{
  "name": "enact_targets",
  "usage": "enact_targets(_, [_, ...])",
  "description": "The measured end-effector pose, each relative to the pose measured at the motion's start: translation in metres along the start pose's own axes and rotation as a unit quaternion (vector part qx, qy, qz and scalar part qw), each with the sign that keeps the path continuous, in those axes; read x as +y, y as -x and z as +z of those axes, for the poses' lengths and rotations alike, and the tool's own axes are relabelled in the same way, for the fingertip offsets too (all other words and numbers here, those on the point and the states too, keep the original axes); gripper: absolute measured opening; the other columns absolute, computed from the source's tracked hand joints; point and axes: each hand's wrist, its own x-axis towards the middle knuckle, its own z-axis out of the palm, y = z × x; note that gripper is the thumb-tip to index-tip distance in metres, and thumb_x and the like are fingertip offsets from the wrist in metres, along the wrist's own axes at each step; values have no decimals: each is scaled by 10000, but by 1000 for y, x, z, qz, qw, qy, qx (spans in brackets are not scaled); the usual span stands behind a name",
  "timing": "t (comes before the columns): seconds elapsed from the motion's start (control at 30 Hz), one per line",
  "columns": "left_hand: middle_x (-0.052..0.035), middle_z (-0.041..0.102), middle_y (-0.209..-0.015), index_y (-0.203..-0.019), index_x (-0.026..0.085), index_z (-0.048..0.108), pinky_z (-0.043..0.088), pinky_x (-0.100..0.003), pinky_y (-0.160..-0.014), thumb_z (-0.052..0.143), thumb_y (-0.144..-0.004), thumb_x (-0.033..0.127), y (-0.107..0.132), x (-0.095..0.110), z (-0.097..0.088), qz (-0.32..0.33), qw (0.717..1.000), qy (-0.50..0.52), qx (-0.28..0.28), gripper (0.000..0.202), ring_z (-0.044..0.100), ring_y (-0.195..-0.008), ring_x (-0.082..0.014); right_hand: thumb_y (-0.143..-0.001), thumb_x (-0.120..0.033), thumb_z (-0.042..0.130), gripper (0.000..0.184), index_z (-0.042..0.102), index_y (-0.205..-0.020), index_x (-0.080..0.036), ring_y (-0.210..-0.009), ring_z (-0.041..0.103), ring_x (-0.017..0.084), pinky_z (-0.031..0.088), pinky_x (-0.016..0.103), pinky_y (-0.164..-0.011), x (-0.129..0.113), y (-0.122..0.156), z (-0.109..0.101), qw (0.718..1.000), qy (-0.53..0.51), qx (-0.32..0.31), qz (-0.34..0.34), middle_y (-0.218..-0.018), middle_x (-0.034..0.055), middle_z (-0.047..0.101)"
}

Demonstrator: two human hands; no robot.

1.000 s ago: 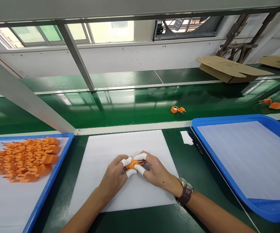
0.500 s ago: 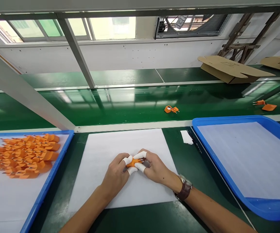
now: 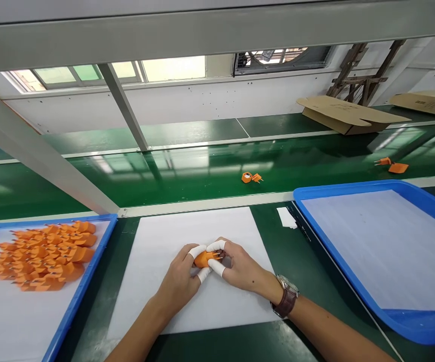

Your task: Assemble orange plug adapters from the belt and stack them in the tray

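Observation:
An orange plug (image 3: 202,259) with metal pins pointing right is held between both hands above a white sheet (image 3: 157,291). My left hand (image 3: 182,275) pinches its rounded left end with white-covered thumb and finger. My right hand (image 3: 236,264), also with white covers on thumb and index finger, grips it near the pin end. A watch (image 3: 287,296) is on the right wrist. To the left, several orange plugs (image 3: 47,254) lie in rows in a blue tray (image 3: 85,286) lined with white paper.
At the right stands a blue-rimmed tray (image 3: 356,271) with a white liner. Beside it lies a white paper scrap (image 3: 287,217). Two orange pieces (image 3: 252,177) and another orange pair (image 3: 393,165) rest on the green belt (image 3: 187,171). A slanted metal post (image 3: 70,166) rises at left; a cardboard box (image 3: 353,115) sits behind.
The plug has turned slightly in the fingers, showing more of its rounded orange body. Both hands stay around it. The camera view has tilted up and shifted a little.

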Motion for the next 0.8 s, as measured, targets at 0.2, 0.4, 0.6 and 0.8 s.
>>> enact_targets(0.2, [-95,598,-1234,-1379,255,444,595,-427,-921,575,-922,119,2,0,5,49,997,-55,26,494,632,-1117,-246,-960,-234,568,112,618,-1061,-233,-838,593,171,510,328,-750,-5,0,3,999,0,29,22,-1006,30,639])
enact_targets(0.4, [-96,547,-1266,-1358,270,493,599,-402,-906,584,-937,184,-3,7,0,-22,997,62,27,440,628,-1086,-222,-1051,-254,384,243,583,-919,-211,-795,575,162,487,319,-739,-3,-2,-7,995,25,90,24,-912,24,619])
enact_targets(0.6, [-85,573,-1252,-1239,251,593,566,-415,-996,663,-899,240,-10,1,-5,-144,934,326,25,347,652,-1113,-230,-935,-78,433,266,592,-1110,-199,-951,578,225,516,384,-827,5,-3,-18,971,210,90,-66,-1056,87,621])
enact_targets(0.8, [-83,692,-1111,-1175,195,639,544,-439,-1006,797,-777,269,-11,-10,-11,-207,912,346,71,434,693,-1039,-240,-898,-109,529,169,652,-997,-169,-1001,556,289,532,468,-870,15,-3,-16,907,405,13,-110,-1075,142,625])
